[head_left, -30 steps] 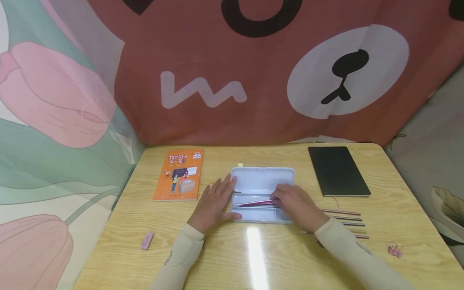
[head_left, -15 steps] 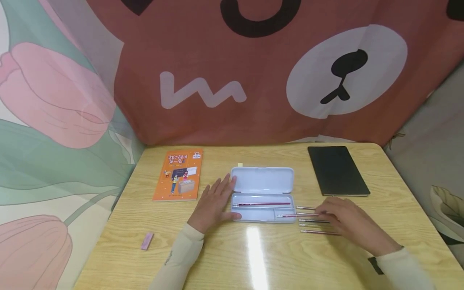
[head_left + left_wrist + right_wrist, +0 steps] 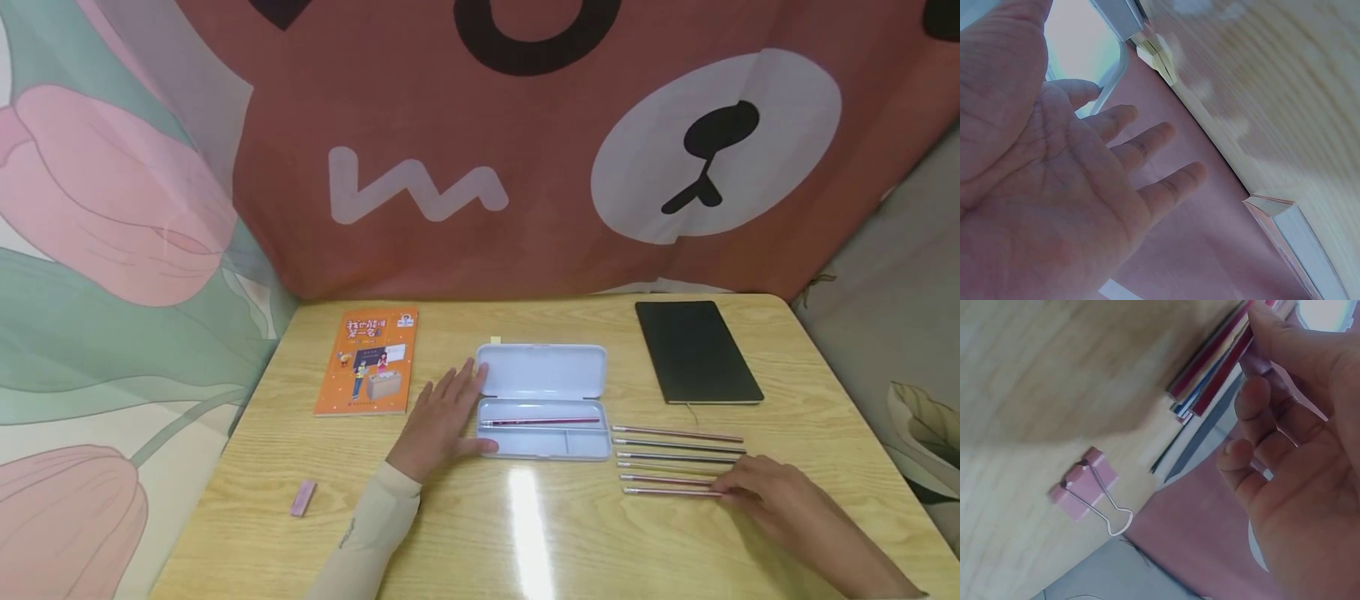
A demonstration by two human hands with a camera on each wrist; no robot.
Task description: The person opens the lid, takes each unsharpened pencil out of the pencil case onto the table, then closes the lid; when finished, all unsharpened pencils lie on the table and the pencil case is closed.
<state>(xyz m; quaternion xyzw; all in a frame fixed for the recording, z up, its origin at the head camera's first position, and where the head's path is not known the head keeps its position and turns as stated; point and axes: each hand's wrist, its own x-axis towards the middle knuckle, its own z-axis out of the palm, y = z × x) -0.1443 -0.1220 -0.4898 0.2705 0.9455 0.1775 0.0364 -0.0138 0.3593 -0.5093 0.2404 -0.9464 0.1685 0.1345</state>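
Rests the left hand (image 3: 435, 429) at the left end of the open pencil case (image 3: 553, 457), with fingers spread, touching the lid (image 3: 542, 371) with the forefinger and the near left corner of the base with the thumb. Pinches a red pencil (image 3: 671, 492) near its right end between thumb and forefinger of the right hand (image 3: 780, 500), at the near side of a row of 6, with the other fingers loosely bent. Cannot tell whether to call it lifted or lying flat. Includes in that row 5 other pencils (image 3: 678, 435), roughly parallel, just right of the case, with pale ends toward the left. Shows at least 1 further pencil (image 3: 555, 421) in the far, long compartment of the case. Has on the wooden table (image 3: 600, 533) an orange book (image 3: 366, 367) far left, a pinkish block (image 3: 303, 498) near left and a black notebook (image 3: 701, 354) far right. Shows in the right wrist view a pink binder clip (image 3: 1088, 481), right of the pencils.
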